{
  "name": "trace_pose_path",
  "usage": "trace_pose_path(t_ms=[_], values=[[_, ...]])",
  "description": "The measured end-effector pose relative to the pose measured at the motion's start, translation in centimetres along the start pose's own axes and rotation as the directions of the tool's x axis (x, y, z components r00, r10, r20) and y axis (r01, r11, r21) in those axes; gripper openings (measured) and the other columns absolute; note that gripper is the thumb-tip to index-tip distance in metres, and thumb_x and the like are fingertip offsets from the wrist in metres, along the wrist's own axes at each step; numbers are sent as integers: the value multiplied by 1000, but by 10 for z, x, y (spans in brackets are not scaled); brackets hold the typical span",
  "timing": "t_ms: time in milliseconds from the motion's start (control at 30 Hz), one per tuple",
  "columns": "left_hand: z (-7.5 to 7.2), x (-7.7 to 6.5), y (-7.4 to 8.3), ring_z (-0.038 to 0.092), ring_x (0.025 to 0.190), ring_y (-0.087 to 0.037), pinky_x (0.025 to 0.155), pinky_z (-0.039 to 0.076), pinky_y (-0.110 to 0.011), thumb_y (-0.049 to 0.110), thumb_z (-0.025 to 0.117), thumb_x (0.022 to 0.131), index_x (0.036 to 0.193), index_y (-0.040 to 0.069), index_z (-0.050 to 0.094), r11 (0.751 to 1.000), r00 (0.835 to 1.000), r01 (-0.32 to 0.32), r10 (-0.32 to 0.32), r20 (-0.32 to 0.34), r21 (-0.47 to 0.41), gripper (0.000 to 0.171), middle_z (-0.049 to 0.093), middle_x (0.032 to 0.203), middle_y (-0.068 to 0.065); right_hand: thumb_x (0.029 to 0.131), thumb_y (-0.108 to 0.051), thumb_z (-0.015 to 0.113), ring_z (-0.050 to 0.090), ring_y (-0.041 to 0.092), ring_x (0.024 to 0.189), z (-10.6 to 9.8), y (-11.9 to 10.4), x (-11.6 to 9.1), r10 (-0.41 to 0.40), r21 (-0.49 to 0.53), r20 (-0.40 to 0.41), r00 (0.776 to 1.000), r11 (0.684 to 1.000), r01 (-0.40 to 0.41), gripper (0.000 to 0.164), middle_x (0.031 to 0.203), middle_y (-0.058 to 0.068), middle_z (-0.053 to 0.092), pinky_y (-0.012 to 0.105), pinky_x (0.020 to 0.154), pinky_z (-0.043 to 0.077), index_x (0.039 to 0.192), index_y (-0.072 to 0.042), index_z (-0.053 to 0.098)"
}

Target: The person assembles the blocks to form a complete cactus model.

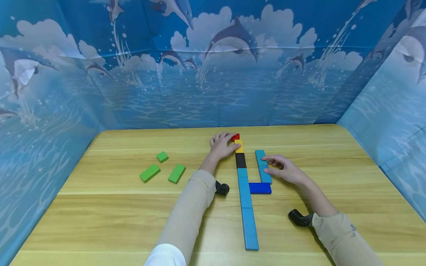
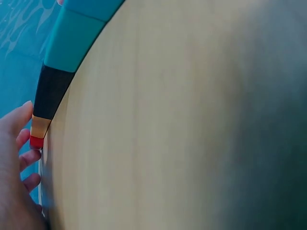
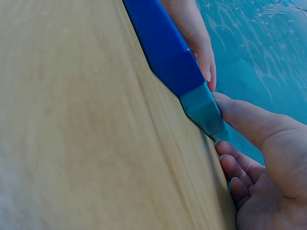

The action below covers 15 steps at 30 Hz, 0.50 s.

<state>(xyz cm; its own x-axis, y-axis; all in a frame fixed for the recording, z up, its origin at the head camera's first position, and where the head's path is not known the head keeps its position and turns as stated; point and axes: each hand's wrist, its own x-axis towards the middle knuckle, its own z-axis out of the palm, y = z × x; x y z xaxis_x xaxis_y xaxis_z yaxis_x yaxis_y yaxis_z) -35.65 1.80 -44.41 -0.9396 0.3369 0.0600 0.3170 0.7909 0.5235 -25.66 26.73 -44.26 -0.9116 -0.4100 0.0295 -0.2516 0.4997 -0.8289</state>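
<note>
A long row runs away from the near edge: light blue blocks [image 1: 245, 195], a black block [image 1: 240, 160], a yellow block [image 1: 240, 142] and a red block [image 1: 236, 136] at the far end. My left hand [image 1: 222, 147] touches that far end from the left, index finger at the red block and thumb at the yellow one. To the right, two light blue blocks [image 1: 261, 158] lie end to end, leading to a dark blue block [image 1: 260, 188] set crosswise against the long row. The thumb and index finger of my right hand [image 1: 287, 170] touch their right side.
Several loose green blocks [image 1: 150, 173] lie on the left of the wooden table [image 1: 110, 221]. Dolphin-printed cloth [image 1: 216, 103] rises behind and beside the table. A black device [image 1: 222, 188] sticks out at the left wrist, another [image 1: 300, 218] at the right.
</note>
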Motion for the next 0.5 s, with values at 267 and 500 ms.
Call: trace_pose_path(t_ms=[267, 500], values=[[0, 0, 0, 30, 117, -23, 96, 15, -44, 52, 48, 89, 140, 28, 37, 1000, 1000, -10, 10, 18, -6, 58, 38, 139, -1, 90, -19, 59, 38, 24, 90, 0, 0, 0, 4, -7, -2, 1000, 1000, -4, 41, 108, 14, 46, 29, 72, 36, 127, -4, 50], [0, 1, -1, 29, 118, -22, 97, 14, -43, 52, 45, 90, 140, 29, 37, 1000, 999, -27, 27, 36, 10, 56, 37, 139, 0, 89, -20, 59, 38, 24, 90, 0, -1, 0, 15, -4, -2, 1000, 1000, -15, 41, 108, 13, 46, 29, 72, 35, 127, -5, 51]])
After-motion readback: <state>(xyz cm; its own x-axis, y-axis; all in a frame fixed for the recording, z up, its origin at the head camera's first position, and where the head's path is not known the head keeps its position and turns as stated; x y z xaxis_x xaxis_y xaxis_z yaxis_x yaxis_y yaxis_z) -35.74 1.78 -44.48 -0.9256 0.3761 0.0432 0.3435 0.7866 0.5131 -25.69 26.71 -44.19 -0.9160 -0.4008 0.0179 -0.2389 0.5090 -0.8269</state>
